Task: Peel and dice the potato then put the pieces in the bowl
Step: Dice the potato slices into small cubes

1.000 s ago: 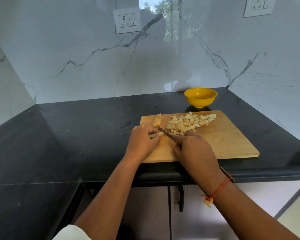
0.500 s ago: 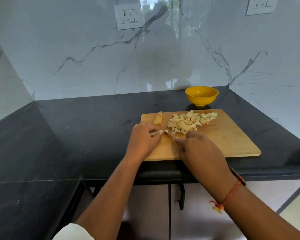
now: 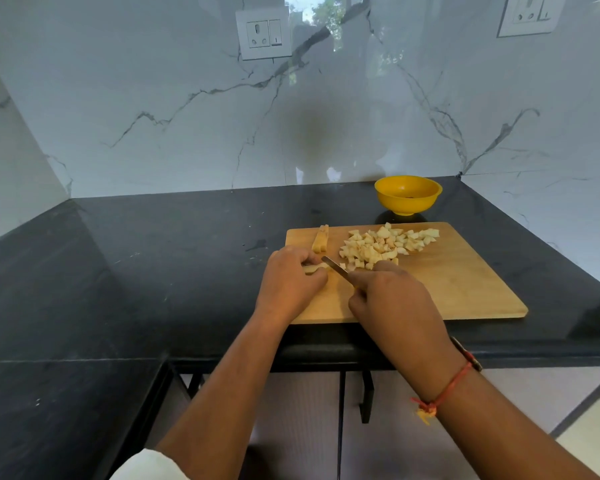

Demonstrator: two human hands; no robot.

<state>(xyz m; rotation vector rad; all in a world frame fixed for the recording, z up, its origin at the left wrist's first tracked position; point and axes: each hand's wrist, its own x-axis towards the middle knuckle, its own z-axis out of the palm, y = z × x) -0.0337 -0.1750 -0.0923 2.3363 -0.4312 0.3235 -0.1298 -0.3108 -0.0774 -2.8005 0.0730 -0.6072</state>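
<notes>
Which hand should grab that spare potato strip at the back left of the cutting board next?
Left, probably. The left hand, holding a potato piece, lies right beside the potato strip; the right hand grips the knife.

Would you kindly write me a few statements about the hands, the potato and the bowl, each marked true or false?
1. The right hand grips the knife. True.
2. The diced pieces lie in the yellow bowl. False: they are heaped on the cutting board.
3. The left hand holds a potato strip down on the board. True.
4. The bowl stands on the cutting board. False: it stands on the black counter behind the board.
5. A second potato strip lies uncut near the board's far left corner. True.
</notes>
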